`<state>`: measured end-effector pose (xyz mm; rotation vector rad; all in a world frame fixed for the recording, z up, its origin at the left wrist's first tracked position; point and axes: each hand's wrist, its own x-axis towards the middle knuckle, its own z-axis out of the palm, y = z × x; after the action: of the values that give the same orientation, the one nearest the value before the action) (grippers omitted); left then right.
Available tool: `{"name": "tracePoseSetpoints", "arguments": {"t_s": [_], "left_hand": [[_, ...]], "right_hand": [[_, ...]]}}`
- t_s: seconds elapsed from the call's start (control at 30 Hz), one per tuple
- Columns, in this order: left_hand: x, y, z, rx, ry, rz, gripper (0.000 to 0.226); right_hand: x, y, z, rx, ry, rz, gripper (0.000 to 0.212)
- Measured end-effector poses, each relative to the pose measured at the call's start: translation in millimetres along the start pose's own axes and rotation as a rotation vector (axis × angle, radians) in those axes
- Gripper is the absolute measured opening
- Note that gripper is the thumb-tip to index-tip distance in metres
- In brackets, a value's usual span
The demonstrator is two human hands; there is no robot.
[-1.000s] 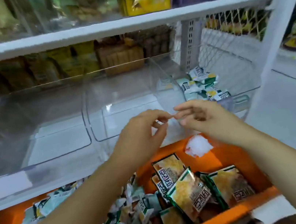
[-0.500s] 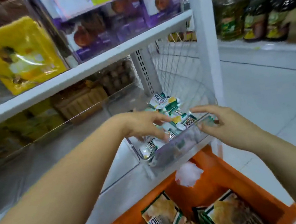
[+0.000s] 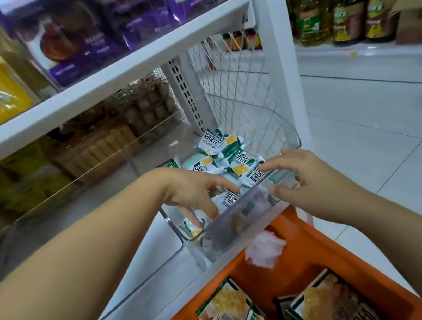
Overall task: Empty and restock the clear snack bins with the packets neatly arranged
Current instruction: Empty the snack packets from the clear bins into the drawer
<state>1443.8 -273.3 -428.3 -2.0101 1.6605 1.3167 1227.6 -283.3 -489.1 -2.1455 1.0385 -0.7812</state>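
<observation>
bin: clear plastic snack bin [image 3: 231, 228] sits at the front right corner of the white shelf board [image 3: 151, 264], just beside the white wire mesh end panel [image 3: 232, 74]. Its front wall is at the shelf's front edge, directly above the crate.
contents: small green-and-white snack packets [image 3: 234, 156] lie in a loose heap, mostly at the bin's middle and back, with a few against the front wall. I judge it not emptied yet.
left hand: left hand [image 3: 192, 190] reaches over the front rim toward the bin's front left corner. Its fingers [image 3: 228, 186] are spread apart, tips down on packets. I cannot tell if any packet is pinched. I read it as gathering them to pull out.
right hand: right hand [image 3: 307, 172] is at the bin's front right corner. Its fingers [image 3: 271, 166] are straight and reach over the rim, thumb against the outside of the front wall. I see no clamp. Likely bracing the bin while the left hand digs.
crate: orange plastic crate [image 3: 313, 248] sits below the shelf's front edge. It holds larger green-edged yellow packets [image 3: 227, 313] and a crumpled white plastic scrap [image 3: 264, 250] by its back wall. Parked there, I guess, so removed stock drops straight in.
step: emptying this bin. Restocking and neat rows are not yet done.
risk: the bin looks light and slick, so a one-sided pull could tip it over the front edge.
</observation>
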Motion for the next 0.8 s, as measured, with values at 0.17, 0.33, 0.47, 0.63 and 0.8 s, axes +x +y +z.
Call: {"name": "tracePoseSetpoints", "arguments": {"t_s": [0.17,0.33,0.47,0.63,0.8], "left_hand": [[4,-7,1,-0.007,-0.066,-0.025,0.084],[14,-4,6,0.037,-0.066,-0.045,0.093],[13,-5,2,0.044,-0.014,-0.029,0.078],[20,-5,6,0.066,-0.055,-0.050,0.089],[23,-7,1,0.056,-0.059,-0.037,0.083]], "right_hand": [[0,0,2,-0.006,0.005,-0.011,0.038],[2,2,5,-0.055,0.025,-0.040,0.037],[3,2,6,-0.097,0.017,-0.029,0.036],[4,1,9,-0.115,0.025,-0.015,0.035],[3,1,9,-0.102,0.031,-0.004,0.033]]}}
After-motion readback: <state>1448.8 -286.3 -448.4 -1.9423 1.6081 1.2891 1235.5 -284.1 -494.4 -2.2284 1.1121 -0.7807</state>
